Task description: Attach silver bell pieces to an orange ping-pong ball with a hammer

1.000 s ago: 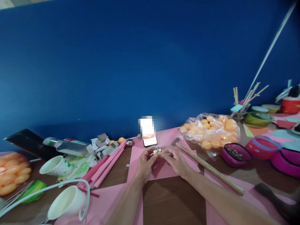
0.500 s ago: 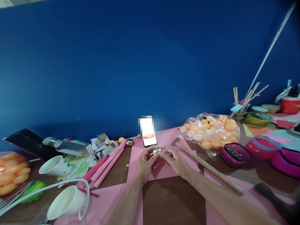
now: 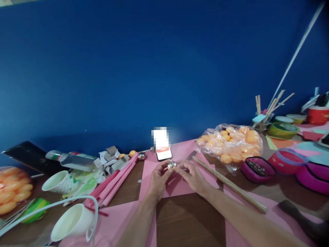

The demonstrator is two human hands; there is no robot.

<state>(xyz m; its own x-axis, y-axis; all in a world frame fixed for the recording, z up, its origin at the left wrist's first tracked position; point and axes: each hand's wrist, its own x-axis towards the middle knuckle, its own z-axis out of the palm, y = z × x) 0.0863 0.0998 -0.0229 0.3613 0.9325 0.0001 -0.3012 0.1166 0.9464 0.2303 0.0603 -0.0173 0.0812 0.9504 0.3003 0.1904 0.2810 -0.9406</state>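
Between the fingertips of both hands is a small shiny silver ball, held just above a pink paper sheet. My left hand pinches it from the left with thumb and fingers. From the other side, the bent fingers of my right hand close in on its right edge; what lies between that thumb and forefinger is too small to make out. A phone with a lit screen stands just beyond my hands. Another silver ball rests farther left.
Pink paper strips, a white cup and a plastic bottle lie left. To the right are a wooden stick, a clear bag of orange balls and a purple pouch. A blue wall rises behind.
Almost nothing differs. Both hands keep the silver ball at the same spot, and the view has shifted very slightly.
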